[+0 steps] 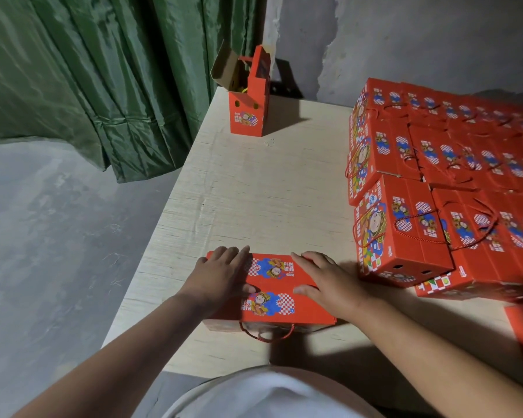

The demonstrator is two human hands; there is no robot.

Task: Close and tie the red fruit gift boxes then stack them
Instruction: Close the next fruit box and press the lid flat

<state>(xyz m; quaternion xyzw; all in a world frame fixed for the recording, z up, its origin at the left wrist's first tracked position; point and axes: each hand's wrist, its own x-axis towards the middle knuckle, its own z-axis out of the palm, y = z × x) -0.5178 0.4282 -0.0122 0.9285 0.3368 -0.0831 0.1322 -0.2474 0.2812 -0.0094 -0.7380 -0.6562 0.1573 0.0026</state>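
I see one red gift box (pixel 271 289) lying flat and closed at the table's near edge, its red cord handle (pixel 266 334) hanging toward me. A stack of closed boxes (pixel 441 188) fills the right side, and one open box (pixel 248 101) stands upright at the far corner.

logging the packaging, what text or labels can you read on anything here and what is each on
"FRESH FRUIT", vertical white letters, partly blurred: side of the nearest stacked red cardboard gift box.
Printed characters on the flat red gift box under both hands: too small to read.
Label on the open upright red box: too blurred.
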